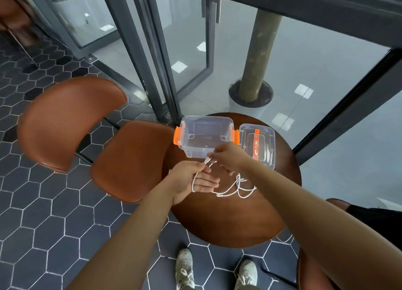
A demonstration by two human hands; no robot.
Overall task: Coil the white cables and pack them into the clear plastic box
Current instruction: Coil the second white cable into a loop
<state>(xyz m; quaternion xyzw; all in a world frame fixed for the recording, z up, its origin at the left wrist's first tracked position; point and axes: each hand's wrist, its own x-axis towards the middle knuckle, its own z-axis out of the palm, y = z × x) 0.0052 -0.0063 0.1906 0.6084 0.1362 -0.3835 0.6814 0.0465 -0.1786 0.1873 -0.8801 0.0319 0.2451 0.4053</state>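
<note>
Hands meet over the round table [228, 220]: your left hand [191, 181] serves as a spool, fingers closed on a white cable [237, 191], while your right hand [228, 157] pinches its plug end. Loose lengths trail on the wood; the clear plastic box [205, 135] waits open just beyond, lid [257, 146] beside it.

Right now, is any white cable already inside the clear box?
No, the clear plastic box holds nothing; the white cables lie on the table.

Brown chair [87, 133] beside round wooden table [228, 220].
</note>
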